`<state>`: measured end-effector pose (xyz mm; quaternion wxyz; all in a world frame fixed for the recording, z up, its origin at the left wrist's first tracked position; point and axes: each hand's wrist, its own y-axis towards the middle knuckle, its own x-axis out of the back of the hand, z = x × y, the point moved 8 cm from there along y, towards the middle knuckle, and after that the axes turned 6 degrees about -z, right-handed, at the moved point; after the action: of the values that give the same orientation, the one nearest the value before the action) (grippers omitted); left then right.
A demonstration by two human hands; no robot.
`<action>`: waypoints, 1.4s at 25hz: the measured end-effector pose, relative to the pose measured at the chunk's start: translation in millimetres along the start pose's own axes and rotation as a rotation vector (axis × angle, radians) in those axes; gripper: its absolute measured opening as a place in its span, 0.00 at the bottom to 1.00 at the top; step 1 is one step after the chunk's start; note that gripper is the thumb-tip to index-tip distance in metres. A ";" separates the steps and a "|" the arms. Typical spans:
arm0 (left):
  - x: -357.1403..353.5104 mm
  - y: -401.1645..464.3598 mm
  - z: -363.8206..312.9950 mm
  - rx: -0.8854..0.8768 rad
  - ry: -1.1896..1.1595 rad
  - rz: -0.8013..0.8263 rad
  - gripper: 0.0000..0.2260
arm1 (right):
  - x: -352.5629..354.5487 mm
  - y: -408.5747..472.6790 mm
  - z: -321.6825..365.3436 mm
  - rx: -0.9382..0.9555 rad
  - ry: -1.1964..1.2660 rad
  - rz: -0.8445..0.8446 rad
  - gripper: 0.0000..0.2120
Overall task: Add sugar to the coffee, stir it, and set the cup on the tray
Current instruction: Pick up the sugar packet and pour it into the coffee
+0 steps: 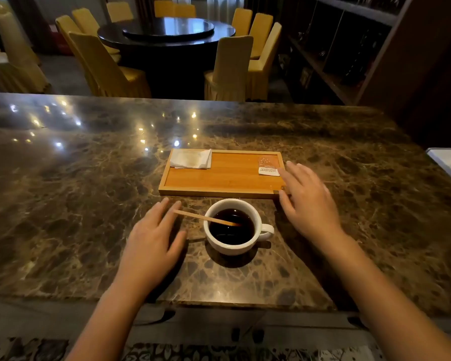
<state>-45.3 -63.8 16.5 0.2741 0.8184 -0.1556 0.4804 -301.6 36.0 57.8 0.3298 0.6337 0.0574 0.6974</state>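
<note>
A white cup (225, 246) of black coffee stands on the marble counter, handle to the right. A wooden stir stick (203, 217) leans in it, its top end pointing left. Behind the cup lies a wooden tray (219, 178). An orange sugar packet (268, 165) rests in the tray's right far corner. My left hand (151, 243) hovers flat left of the cup, fingers spread, near the stick's top end. My right hand (307, 199) is spread over the tray's right end, fingertips just beside the packet. Neither hand holds anything.
A folded white napkin (190, 158) lies in the tray's left far corner. The marble counter (76, 204) stretches wide on both sides. Beyond it stand a round dark table (167, 32) with yellow-covered chairs, and dark shelving (349, 48) at the right.
</note>
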 end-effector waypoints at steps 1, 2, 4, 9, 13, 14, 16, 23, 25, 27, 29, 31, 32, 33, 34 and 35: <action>-8.3 -1.0 1.0 0.008 0.020 0.041 0.26 | -16.0 10.1 -2.5 -0.001 -0.023 0.066 0.22; -13.6 -2.4 -0.9 -0.012 0.054 0.062 0.26 | -28.5 17.8 -2.8 -0.006 -0.033 0.138 0.22; -29.7 -10.5 0.9 -0.022 0.104 0.126 0.27 | -54.2 33.3 -6.5 -0.019 -0.044 0.284 0.22; -31.5 -13.4 5.2 0.001 0.118 0.097 0.26 | -62.1 52.2 -10.3 -0.035 0.033 0.186 0.14; -30.3 -14.1 4.9 0.008 0.113 0.090 0.26 | -58.7 62.4 -18.3 -0.204 0.090 0.070 0.08; -29.8 -14.2 4.8 0.011 0.115 0.092 0.27 | -60.0 61.7 -23.2 -0.263 0.104 0.062 0.09; -29.7 -13.7 4.7 0.018 0.110 0.096 0.26 | -63.5 58.7 -34.4 -0.378 0.136 0.082 0.16; -30.2 -14.0 4.9 0.004 0.112 0.079 0.26 | -65.1 50.7 -40.5 -0.400 0.108 0.122 0.24; -30.2 -13.8 5.4 0.004 0.112 0.078 0.26 | -66.5 49.8 -39.3 -0.408 0.116 0.167 0.21; -30.5 -13.3 5.7 0.004 0.111 0.082 0.27 | -65.8 47.7 -39.2 -0.415 0.150 0.178 0.18; -30.9 -13.1 5.5 0.006 0.111 0.088 0.27 | -57.9 45.4 -38.5 -0.417 0.274 0.101 0.11; -30.6 -13.4 5.1 0.004 0.106 0.089 0.27 | -50.5 43.9 -41.1 -0.460 0.443 0.045 0.06; -30.6 -13.4 5.0 0.004 0.103 0.089 0.27 | -48.3 43.1 -43.6 -0.494 0.519 0.039 0.04; -30.7 -13.4 5.1 0.004 0.101 0.089 0.26 | -47.4 41.8 -46.7 -0.535 0.600 0.040 0.03; -30.7 -13.4 5.4 0.005 0.099 0.089 0.26 | -46.9 39.7 -49.8 -0.584 0.680 0.044 0.02; -30.8 -13.3 5.5 0.006 0.098 0.089 0.26 | -46.7 36.7 -53.2 -0.636 0.761 0.046 0.03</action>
<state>-49.7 -56.7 -16.4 0.2573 0.7869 -0.1767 0.5322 -365.9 0.6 26.4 0.4471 0.2033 -0.0560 0.8693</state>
